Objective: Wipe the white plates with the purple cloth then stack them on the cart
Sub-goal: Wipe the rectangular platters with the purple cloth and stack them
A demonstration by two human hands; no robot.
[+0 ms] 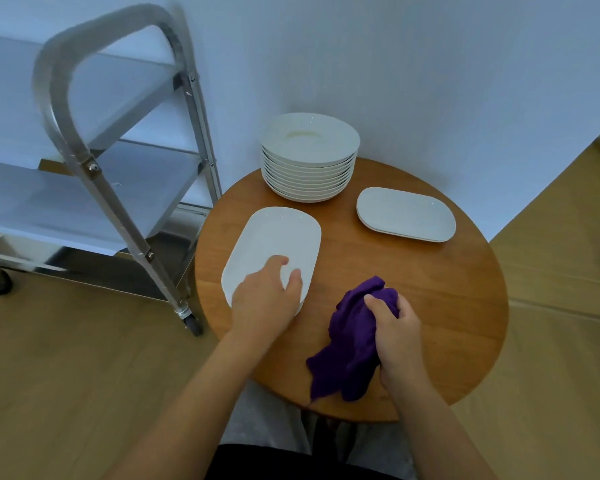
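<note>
A white oblong plate [274,237] lies at the left of the round wooden table [430,289]. My left hand [265,301] holds its near end, thumb on top and fingers reaching over the rim. My right hand [395,336] grips the bunched purple cloth [350,341] on the table's near part, right of that plate. A tall stack of round white plates [309,157] stands at the table's far side by the wall. Two more oblong white plates [406,214] lie stacked at the far right.
A steel cart [94,161] with shelves and castors stands left of the table, its frame close to the table's edge. A white wall runs behind both. Wooden floor surrounds the table.
</note>
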